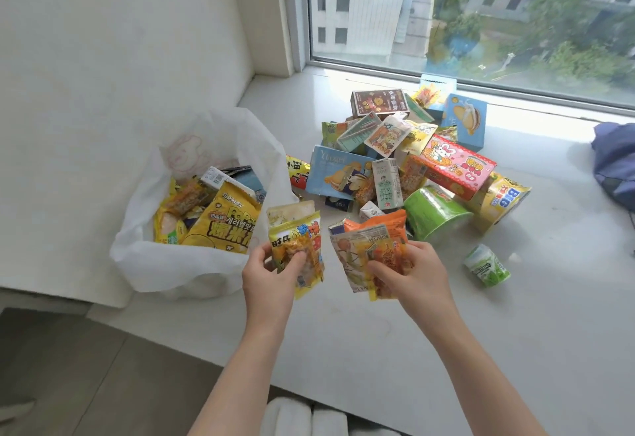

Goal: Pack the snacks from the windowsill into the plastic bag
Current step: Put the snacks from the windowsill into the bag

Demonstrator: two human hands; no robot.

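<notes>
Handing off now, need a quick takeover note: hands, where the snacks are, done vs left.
Left hand: holding a yellow snack packet, just right of the plastic bag.
Right hand: holding a small bunch of snack packets above the windowsill.
Done: the bag stands open on the sill's left end, already part filled, with a yellow popcorn bag on top.
Left: drop both handfuls in, then clear the pile of boxes and packets by the window, the green cup and the small green packet.
</notes>
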